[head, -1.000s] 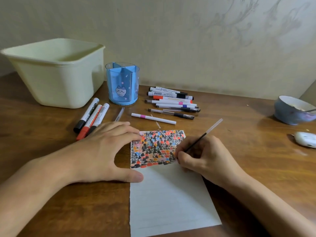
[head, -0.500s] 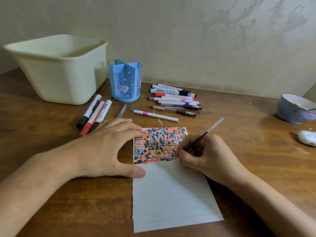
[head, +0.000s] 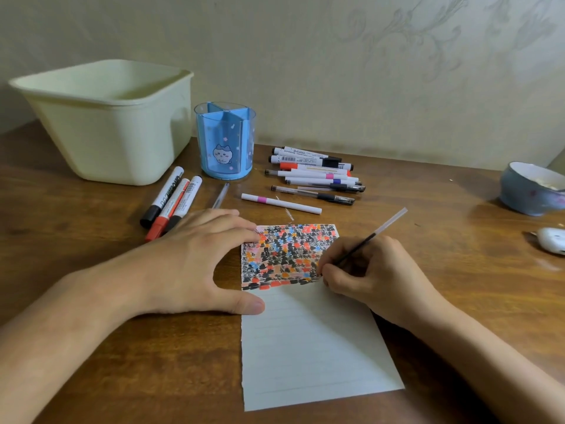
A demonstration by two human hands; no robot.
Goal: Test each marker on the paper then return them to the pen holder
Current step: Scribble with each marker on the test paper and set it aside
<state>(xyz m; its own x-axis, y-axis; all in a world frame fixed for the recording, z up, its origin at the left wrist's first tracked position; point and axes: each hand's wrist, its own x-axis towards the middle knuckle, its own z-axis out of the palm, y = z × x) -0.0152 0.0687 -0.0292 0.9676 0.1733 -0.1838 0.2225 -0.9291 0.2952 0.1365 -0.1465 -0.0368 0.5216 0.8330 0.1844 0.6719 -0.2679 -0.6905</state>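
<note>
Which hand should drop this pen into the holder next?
Right. The right hand already pinches the thin pen; the left hand lies flat, pinning the paper, though it is nearer the blue pen holder.

A lined white paper [head: 312, 347] lies flat on the desk [head: 91, 377] between the two hands, its upper part filled with dense black, red, orange and blue test marks. The left hand [head: 189, 264] presses its left edge with spread fingers and thumb. The right hand [head: 376, 276] pinches a thin pen refill [head: 376, 234], black low down and clear toward the top, tilted up and to the right, its tip at the right edge of the marked patch. Beyond the left hand stands a blue clear pen holder [head: 225, 142] with a cat picture, upright, its compartments showing no pens. Three thick markers [head: 171, 203] lie side by side just beyond the left hand's fingers, a clear pen [head: 220, 195] beside them. A white pen with a pink band [head: 281, 204] lies beyond the paper, and a pile of markers and pens [head: 315, 175] lies farther back, to the right of the holder.
</note>
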